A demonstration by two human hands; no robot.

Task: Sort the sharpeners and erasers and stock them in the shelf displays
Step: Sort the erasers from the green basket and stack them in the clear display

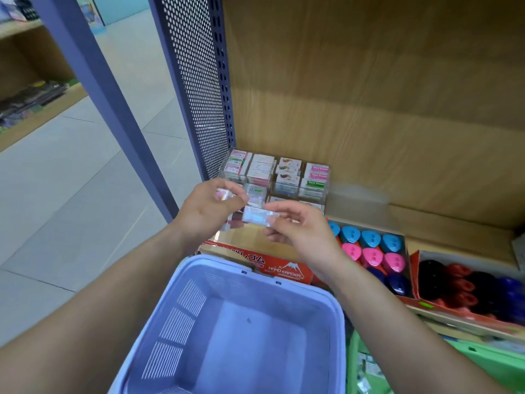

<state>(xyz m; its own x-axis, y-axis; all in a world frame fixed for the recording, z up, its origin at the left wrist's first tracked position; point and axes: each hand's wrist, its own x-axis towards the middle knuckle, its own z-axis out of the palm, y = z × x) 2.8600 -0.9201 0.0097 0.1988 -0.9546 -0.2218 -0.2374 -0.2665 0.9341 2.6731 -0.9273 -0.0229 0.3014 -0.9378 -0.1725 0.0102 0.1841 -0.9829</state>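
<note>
Frame centre: right hand (pixel 301 233) pinches one wrapped eraser (pixel 260 216), left hand (pixel 208 207) grips a second eraser (pixel 222 193); four blue sharpeners (pixel 369 238), three pink sharpeners (pixel 372 256) right; basket (pixel 264 280) rim just below, open shelf (pixel 397 180) room above

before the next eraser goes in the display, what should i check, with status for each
1. Right hand pinches the wrapped eraser: ok.
2. Left hand holds a second eraser: ok.
3. Free slot in the clear display: cannot tell, hands hide its front.
4. Label matches a column: cannot tell, blurred.
5. Blue basket, visible part without stock: ok.
6. Sharpeners kept apart from erasers: ok.
</note>
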